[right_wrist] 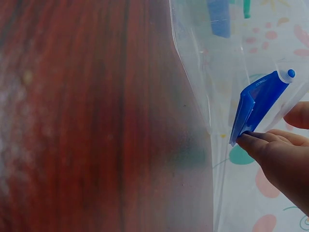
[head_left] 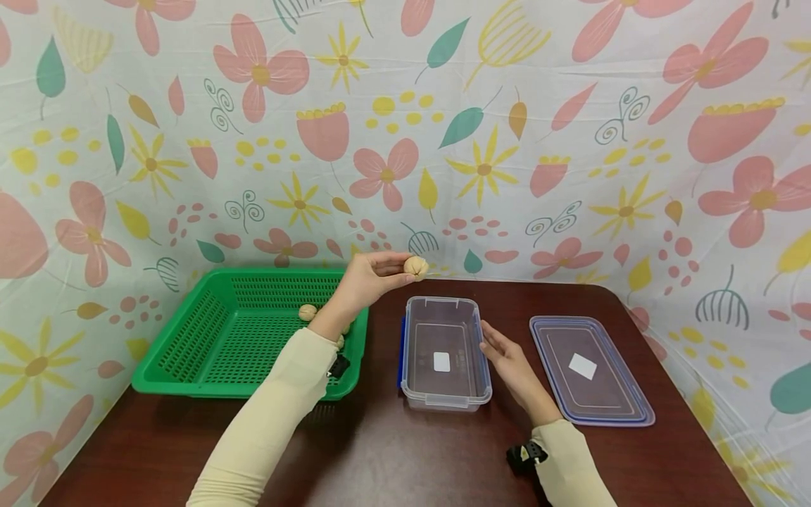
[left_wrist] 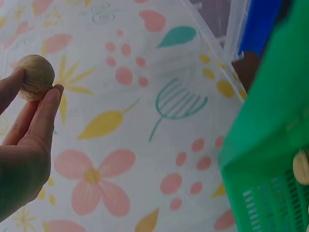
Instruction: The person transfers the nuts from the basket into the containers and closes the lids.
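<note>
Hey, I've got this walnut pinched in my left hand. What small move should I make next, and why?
I'd probably lower your left hand and the walnut into the clear box: the walnut is held up near its far end, its lid lies off to the right, and your right hand is at its side.

The left sleeve [head_left: 272, 415] partly hides walnuts [head_left: 341, 342] at three o'clock in the green basket [head_left: 184, 389], and the head view crops the worktop [head_left: 405, 458] at six.
</note>
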A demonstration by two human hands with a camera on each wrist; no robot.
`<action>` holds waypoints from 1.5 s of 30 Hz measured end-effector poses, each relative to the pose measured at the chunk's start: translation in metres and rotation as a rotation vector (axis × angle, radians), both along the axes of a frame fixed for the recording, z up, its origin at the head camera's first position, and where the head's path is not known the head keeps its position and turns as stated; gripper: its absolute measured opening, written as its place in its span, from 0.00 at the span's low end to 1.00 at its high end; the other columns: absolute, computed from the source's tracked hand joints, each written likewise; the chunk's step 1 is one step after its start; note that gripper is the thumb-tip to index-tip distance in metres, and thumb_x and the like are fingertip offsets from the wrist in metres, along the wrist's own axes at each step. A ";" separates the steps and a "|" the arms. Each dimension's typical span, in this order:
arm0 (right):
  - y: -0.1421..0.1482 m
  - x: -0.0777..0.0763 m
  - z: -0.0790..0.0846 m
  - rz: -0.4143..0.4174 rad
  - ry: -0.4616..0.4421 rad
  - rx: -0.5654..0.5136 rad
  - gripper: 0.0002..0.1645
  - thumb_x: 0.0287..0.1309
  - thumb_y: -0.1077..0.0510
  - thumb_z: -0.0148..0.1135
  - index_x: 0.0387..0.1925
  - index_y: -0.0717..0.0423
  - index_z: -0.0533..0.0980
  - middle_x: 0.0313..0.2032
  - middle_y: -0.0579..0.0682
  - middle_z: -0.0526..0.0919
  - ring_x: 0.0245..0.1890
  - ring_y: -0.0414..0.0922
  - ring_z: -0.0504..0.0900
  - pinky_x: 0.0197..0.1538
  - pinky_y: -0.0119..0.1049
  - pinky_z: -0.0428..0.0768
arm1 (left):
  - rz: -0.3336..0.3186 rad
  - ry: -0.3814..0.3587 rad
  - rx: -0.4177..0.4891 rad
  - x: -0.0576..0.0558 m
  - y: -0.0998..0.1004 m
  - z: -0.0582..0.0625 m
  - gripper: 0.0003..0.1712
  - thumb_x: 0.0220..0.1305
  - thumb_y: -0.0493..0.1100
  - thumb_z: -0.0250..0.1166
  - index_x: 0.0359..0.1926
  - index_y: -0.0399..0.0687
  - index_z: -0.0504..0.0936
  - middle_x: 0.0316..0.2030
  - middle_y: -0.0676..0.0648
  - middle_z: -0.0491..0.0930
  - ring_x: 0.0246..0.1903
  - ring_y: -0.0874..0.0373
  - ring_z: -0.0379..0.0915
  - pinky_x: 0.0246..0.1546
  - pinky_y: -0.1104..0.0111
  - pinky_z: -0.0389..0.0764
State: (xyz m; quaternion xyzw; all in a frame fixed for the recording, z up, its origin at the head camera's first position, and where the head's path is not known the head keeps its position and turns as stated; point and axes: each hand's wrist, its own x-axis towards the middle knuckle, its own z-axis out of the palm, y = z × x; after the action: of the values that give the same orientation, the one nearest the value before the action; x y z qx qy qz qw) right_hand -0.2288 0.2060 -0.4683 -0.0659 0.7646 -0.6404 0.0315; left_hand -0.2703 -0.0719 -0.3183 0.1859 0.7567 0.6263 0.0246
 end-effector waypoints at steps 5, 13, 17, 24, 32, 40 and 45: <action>0.000 0.000 0.000 0.000 -0.005 0.006 0.32 0.73 0.64 0.46 0.73 0.66 0.50 0.72 0.63 0.53 0.73 0.54 0.50 0.71 0.49 0.52 | -0.012 0.009 0.013 0.007 0.013 -0.006 0.21 0.58 0.35 0.69 0.54 0.40 0.82 0.49 0.41 0.83 0.49 0.53 0.80 0.47 0.66 0.81; 0.002 0.000 -0.002 -0.017 -0.003 0.001 0.32 0.71 0.66 0.46 0.72 0.66 0.53 0.71 0.64 0.55 0.72 0.54 0.52 0.71 0.50 0.53 | -0.032 -0.022 0.042 0.016 0.035 -0.023 0.22 0.58 0.37 0.70 0.54 0.43 0.82 0.48 0.43 0.83 0.49 0.55 0.80 0.46 0.67 0.81; -0.001 -0.001 -0.002 0.001 -0.018 -0.009 0.31 0.72 0.65 0.45 0.73 0.64 0.52 0.71 0.63 0.54 0.72 0.54 0.50 0.71 0.51 0.52 | -0.001 -0.033 0.036 0.020 0.041 -0.036 0.22 0.57 0.38 0.71 0.54 0.43 0.82 0.48 0.44 0.83 0.48 0.55 0.80 0.45 0.67 0.82; 0.000 -0.001 0.000 -0.008 -0.025 -0.013 0.31 0.72 0.66 0.44 0.73 0.64 0.53 0.71 0.63 0.55 0.72 0.53 0.51 0.71 0.51 0.52 | 0.006 -0.041 0.043 0.021 0.058 -0.064 0.21 0.55 0.37 0.72 0.52 0.42 0.84 0.47 0.43 0.83 0.47 0.52 0.81 0.44 0.67 0.82; 0.001 0.001 -0.001 -0.012 -0.012 -0.032 0.31 0.71 0.67 0.44 0.72 0.66 0.53 0.71 0.64 0.55 0.72 0.54 0.51 0.71 0.51 0.52 | 0.043 -0.059 0.021 0.021 0.076 -0.091 0.23 0.55 0.37 0.72 0.53 0.37 0.82 0.46 0.42 0.84 0.46 0.52 0.82 0.44 0.68 0.82; 0.000 -0.001 -0.003 -0.014 -0.020 -0.052 0.31 0.72 0.66 0.44 0.72 0.64 0.53 0.71 0.63 0.55 0.72 0.54 0.51 0.72 0.51 0.51 | 0.089 -0.104 0.036 0.017 0.088 -0.113 0.20 0.54 0.33 0.72 0.50 0.34 0.83 0.44 0.39 0.84 0.45 0.49 0.82 0.42 0.67 0.83; 0.000 -0.001 -0.003 -0.014 -0.026 -0.045 0.31 0.72 0.66 0.44 0.73 0.64 0.53 0.72 0.62 0.54 0.72 0.54 0.51 0.72 0.51 0.51 | 0.105 -0.127 0.006 0.015 0.094 -0.122 0.19 0.53 0.32 0.73 0.47 0.32 0.83 0.42 0.38 0.84 0.41 0.49 0.83 0.38 0.69 0.83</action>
State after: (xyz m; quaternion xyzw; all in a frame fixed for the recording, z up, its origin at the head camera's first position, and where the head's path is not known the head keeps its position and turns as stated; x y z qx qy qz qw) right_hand -0.2298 0.2061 -0.4713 -0.0529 0.7500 -0.6583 0.0356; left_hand -0.2555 0.0224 -0.4406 0.1059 0.7605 0.6395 0.0392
